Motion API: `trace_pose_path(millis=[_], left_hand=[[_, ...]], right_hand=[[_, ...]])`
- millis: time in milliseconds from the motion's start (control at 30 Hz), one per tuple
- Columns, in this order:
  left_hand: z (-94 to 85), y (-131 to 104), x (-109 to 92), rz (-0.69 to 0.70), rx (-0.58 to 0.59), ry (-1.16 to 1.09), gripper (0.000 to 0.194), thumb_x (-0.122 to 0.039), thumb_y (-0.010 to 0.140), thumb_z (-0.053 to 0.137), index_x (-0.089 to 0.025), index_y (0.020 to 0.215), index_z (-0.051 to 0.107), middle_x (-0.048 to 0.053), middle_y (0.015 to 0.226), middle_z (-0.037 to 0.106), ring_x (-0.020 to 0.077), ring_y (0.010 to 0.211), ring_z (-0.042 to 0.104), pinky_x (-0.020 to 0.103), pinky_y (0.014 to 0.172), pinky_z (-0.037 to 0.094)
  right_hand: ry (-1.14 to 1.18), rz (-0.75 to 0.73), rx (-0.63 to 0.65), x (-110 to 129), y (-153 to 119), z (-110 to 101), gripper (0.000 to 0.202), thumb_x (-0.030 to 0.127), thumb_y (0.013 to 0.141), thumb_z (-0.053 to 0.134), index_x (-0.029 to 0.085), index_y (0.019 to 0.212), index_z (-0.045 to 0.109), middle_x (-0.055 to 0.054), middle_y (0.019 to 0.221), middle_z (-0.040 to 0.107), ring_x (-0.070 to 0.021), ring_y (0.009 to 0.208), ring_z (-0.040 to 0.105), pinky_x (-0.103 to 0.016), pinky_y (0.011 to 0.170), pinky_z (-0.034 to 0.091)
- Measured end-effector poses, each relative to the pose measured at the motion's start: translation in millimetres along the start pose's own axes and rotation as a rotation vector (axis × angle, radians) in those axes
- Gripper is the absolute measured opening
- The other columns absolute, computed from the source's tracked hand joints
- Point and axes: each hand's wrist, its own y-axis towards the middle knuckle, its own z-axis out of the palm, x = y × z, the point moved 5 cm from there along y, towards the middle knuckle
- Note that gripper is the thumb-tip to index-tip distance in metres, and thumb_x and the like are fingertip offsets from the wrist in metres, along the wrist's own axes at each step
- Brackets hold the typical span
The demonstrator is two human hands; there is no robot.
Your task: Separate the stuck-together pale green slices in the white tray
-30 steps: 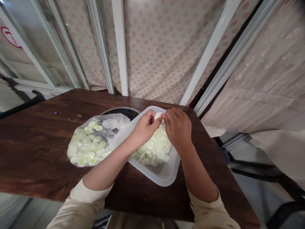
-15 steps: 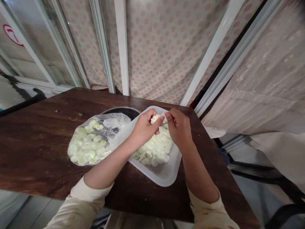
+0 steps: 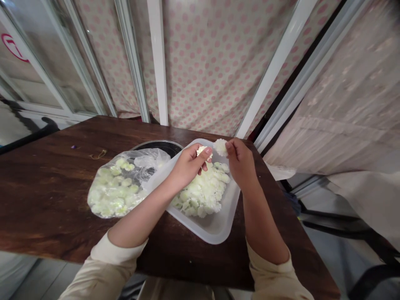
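My left hand (image 3: 191, 161) is closed around a small whitish stack of scalloped discs (image 3: 203, 153), thumb on top, above the tray. Just to its right, my right hand (image 3: 241, 160) pinches a single thin white scalloped disc (image 3: 220, 147) between thumb and fingers, apart from the stack. Below both hands lies a white plastic tray (image 3: 215, 233) with a heap of pale green-white scalloped discs (image 3: 203, 196) in it. What the discs are made of I cannot tell. My left forearm and hand hide part of the tray's left side.
A clear plastic bag (image 3: 115, 187) of similar pale discs lies left of the tray on the dark wooden table (image 3: 46, 183). Behind it shows a round black tray (image 3: 159, 145). A rubber band (image 3: 99, 154) and a small purple scrap (image 3: 74, 146) lie farther left.
My right hand has moved slightly right, drawing one disc away from the stack in my left hand. A gap now shows between them. Bag and tray have stayed in place.
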Motion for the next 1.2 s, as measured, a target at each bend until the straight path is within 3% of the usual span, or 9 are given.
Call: trace_pose_path(millis=[200, 500, 767, 867, 967, 1067, 1200], left_hand=[[1.0, -1, 1, -0.024, 0.022, -0.032, 0.035, -0.049, 0.078, 0.044, -0.017, 0.066, 0.038, -0.005, 0.052, 0.042, 0.0039, 0.041, 0.041, 0.017, 0.037, 0.03], [1.9, 0, 10, -0.121, 0.042, -0.16, 0.026, -0.042, 0.08, 0.04, -0.018, 0.071, 0.038, -0.003, 0.063, 0.047, 0.0053, 0.043, 0.046, 0.018, 0.036, 0.029], [4.0, -2, 7, -0.139, 0.072, -0.094, 0.019, -0.034, 0.08, 0.043, -0.017, 0.072, 0.04, -0.003, 0.064, 0.047, 0.004, 0.044, 0.045, 0.018, 0.039, 0.028], [5.1, -3, 6, -0.114, 0.091, -0.056, 0.023, -0.038, 0.082, 0.042, -0.017, 0.072, 0.04, -0.002, 0.064, 0.047, 0.0044, 0.046, 0.044, 0.019, 0.042, 0.029], [6.3, -4, 5, -0.058, 0.115, -0.016, 0.027, -0.041, 0.083, 0.04, -0.017, 0.072, 0.04, -0.003, 0.058, 0.046, 0.0053, 0.047, 0.043, 0.02, 0.044, 0.031], [6.5, -5, 4, 0.003, 0.132, 0.006, 0.028, -0.042, 0.083, 0.039, -0.017, 0.072, 0.041, -0.003, 0.057, 0.046, 0.0055, 0.048, 0.043, 0.02, 0.046, 0.032], [6.2, -6, 4, 0.015, 0.147, 0.034, 0.028, -0.044, 0.084, 0.037, -0.017, 0.075, 0.042, -0.004, 0.053, 0.045, 0.006, 0.046, 0.041, 0.02, 0.045, 0.031]], right_hand=[[-0.042, 0.023, -0.023, -4, 0, 0, 0.039, 0.043, 0.086, 0.034, 0.019, 0.057, 0.038, 0.002, 0.05, 0.041, -0.0096, 0.047, 0.037, -0.025, 0.049, 0.025], [-0.094, 0.055, 0.003, -10, 0, 2, 0.048, 0.047, 0.084, 0.037, 0.017, 0.047, 0.045, 0.001, 0.043, 0.044, -0.0092, 0.042, 0.038, -0.025, 0.047, 0.025], [-0.04, -0.05, -0.042, -8, 2, 2, 0.026, 0.037, 0.082, 0.046, 0.018, 0.069, 0.059, -0.003, 0.072, 0.059, -0.0132, 0.065, 0.051, -0.026, 0.058, 0.036], [-0.079, -0.038, -0.046, -10, 3, 2, 0.028, 0.038, 0.08, 0.048, 0.017, 0.063, 0.056, -0.001, 0.063, 0.053, -0.0119, 0.058, 0.047, -0.026, 0.056, 0.035], [-0.112, -0.014, -0.022, -13, 2, 4, 0.035, 0.043, 0.08, 0.046, 0.017, 0.058, 0.053, -0.001, 0.058, 0.05, -0.0112, 0.053, 0.043, -0.026, 0.054, 0.033], [-0.003, 0.013, 0.008, -13, 2, 7, 0.035, 0.048, 0.08, 0.044, 0.017, 0.07, 0.058, -0.003, 0.07, 0.058, -0.0127, 0.061, 0.049, -0.027, 0.058, 0.037], [0.278, 0.005, 0.195, -2, -1, 17, 0.039, 0.049, 0.084, 0.034, 0.018, 0.076, 0.056, -0.003, 0.073, 0.058, -0.0126, 0.069, 0.053, -0.026, 0.062, 0.04]])
